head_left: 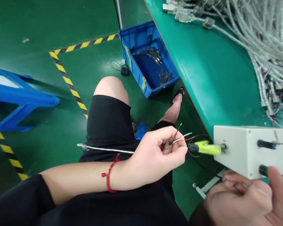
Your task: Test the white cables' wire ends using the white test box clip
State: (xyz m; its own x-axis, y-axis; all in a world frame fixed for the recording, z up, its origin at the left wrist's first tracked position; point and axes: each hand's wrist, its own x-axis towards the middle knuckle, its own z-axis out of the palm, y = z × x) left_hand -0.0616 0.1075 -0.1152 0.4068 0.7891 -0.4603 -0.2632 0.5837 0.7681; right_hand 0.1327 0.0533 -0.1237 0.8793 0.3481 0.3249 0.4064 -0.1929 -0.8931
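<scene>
My left hand [161, 150] pinches the clear cable [110, 150], its wires [184, 136] by the yellow clip [206, 148]; my right hand [245, 197], grip unclear, is at the box [235, 150]. Seemingly I'm connecting; next needs steady alignment.

Dark green floor [25, 18], crossed on the left by tape [67, 80] in slanting yellow and black stripes. The stool [25, 98] on the left is bright blue; the bin [135, 67] on the far side is deeper blue, with small yellow strips [128, 56]. The table [200, 72] at far right is plain teal, and the cables [269, 40] on it are silvery grey. The box [233, 163], near right, is off-white with black knobs [266, 144]; beside it, the clip [208, 148] is neon yellow with a black tip [193, 147]. The single cable [108, 149], near left, is silvery; the wires [183, 137] are black, white and red. Bracelet [108, 183] red; shorts [108, 119] and sleeve [25, 197] plain black.
</scene>
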